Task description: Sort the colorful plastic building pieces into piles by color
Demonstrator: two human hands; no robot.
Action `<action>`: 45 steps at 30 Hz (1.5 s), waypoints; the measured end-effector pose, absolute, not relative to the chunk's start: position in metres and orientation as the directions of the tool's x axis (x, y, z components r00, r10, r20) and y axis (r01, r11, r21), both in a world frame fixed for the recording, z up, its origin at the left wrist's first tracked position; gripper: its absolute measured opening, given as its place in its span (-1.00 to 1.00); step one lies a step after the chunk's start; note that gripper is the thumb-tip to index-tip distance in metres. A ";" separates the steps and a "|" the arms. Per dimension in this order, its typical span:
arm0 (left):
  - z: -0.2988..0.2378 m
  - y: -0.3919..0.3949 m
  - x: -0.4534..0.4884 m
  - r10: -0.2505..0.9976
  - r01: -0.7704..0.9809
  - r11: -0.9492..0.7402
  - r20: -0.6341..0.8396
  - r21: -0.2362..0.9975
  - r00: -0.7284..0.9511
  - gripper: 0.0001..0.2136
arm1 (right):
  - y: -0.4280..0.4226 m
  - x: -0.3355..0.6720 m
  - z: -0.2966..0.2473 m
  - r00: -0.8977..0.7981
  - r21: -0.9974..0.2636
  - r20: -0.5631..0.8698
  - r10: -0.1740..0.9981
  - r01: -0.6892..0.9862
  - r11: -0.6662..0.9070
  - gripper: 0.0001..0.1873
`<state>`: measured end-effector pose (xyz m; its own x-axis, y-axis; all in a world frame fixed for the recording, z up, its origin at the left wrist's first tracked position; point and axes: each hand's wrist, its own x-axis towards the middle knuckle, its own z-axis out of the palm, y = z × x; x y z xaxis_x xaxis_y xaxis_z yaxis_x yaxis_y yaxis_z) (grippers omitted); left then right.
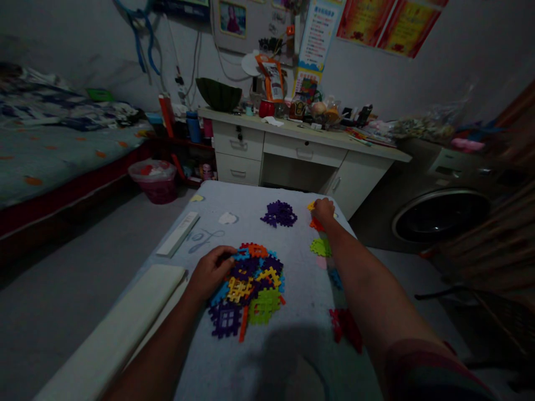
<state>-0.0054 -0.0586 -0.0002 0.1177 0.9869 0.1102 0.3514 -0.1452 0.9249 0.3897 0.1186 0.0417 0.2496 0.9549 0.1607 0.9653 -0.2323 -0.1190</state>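
Observation:
A mixed heap of plastic grid tiles (249,287) in purple, yellow, green, orange and blue lies in the middle of a grey table (292,345). My left hand (211,271) rests with curled fingers on the heap's left edge. My right hand (324,210) reaches to the far right corner, its fingers closed over yellow tiles (311,205) beside an orange pile (316,225). Sorted piles lie along the right: purple (279,214), green (321,247), blue (335,278), red (346,327).
A white flat box (179,234) and a white strip (121,328) lie along the table's left edge. Beyond stand a cluttered white desk (301,146), a washing machine (443,214), a bed (50,161) at left and a pink bin (155,180).

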 end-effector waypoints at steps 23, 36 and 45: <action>0.011 -0.061 0.000 0.985 0.310 -0.160 0.131 0.937 0.111 -0.71 | 0.014 0.277 0.086 -0.522 -0.453 -0.045 0.852 0.771 0.448 -0.73; 0.012 -0.061 0.000 0.983 0.310 -0.178 0.152 0.934 0.107 -0.75 | -0.003 0.234 0.051 -0.548 -0.586 -0.080 0.833 0.702 0.405 -0.64; 0.008 -0.059 0.000 0.981 0.327 -0.188 0.163 0.926 0.100 -0.73 | 0.000 0.286 0.059 -0.307 -0.573 0.131 0.943 0.752 0.325 -0.69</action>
<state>0.0003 -0.0592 0.0076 0.1000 0.9815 0.1634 0.3273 -0.1876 0.9261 0.2857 -0.0001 0.0585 -0.3074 0.9426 0.1307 0.7524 0.3248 -0.5730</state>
